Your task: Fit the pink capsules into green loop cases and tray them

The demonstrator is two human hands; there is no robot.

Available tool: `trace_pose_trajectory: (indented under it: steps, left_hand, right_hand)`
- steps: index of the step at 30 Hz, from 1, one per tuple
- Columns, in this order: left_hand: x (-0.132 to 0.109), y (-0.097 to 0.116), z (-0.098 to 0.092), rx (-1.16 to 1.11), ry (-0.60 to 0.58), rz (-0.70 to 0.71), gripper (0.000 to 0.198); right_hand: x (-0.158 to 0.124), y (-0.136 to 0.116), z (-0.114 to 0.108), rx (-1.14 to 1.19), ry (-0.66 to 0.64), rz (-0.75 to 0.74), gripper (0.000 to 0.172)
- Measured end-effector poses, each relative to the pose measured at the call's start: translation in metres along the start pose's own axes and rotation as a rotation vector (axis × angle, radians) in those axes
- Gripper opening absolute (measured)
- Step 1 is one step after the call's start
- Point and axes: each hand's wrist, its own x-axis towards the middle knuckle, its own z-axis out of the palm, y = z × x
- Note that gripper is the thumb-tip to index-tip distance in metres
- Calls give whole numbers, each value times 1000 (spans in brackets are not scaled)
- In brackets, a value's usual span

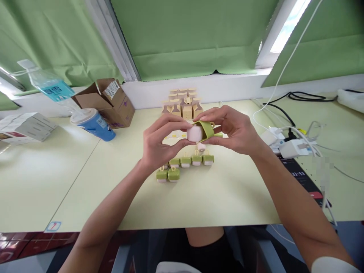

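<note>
My left hand (163, 140) pinches a small white rounded case (195, 133) between thumb and fingers. A green cover (206, 129) with a small loop is held in my right hand (231, 129), its open side against the white case, which sits partly inside it. Below them on the table, several green-and-white cases (185, 160) with loops stand in a row, and two more (167, 174) stand nearer to me. A small pale pink piece (201, 147) lies just under my hands. Behind them, several small open cardboard boxes (182, 104) stand in rows.
At the left are a blue cup (98, 125), a tilted plastic bottle (52, 85), a brown carton (113, 104) and white boxes (27, 128). White chargers (294, 148), cables and a phone (301, 178) lie at the right. The table's front edge (199, 227) runs below my forearms.
</note>
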Motion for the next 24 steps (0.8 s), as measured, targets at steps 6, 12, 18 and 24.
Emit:
trace_pose_trajectory:
  steps: [6,12,18,24]
  left_hand:
    - [0,2,0,16,-4,-4,48]
    - [-1,11,3,131,-73,78,30]
    - [0,14,3,133,-41,147,33]
    - [0,20,2,140,-91,92,25]
  right_hand:
    - [0,1,7,65,-19,29,53]
    - [4,2,20,259,-66,22,49]
    - [2,0,26,223,-25,100,38]
    - [0,-10,30,117,28,122,35]
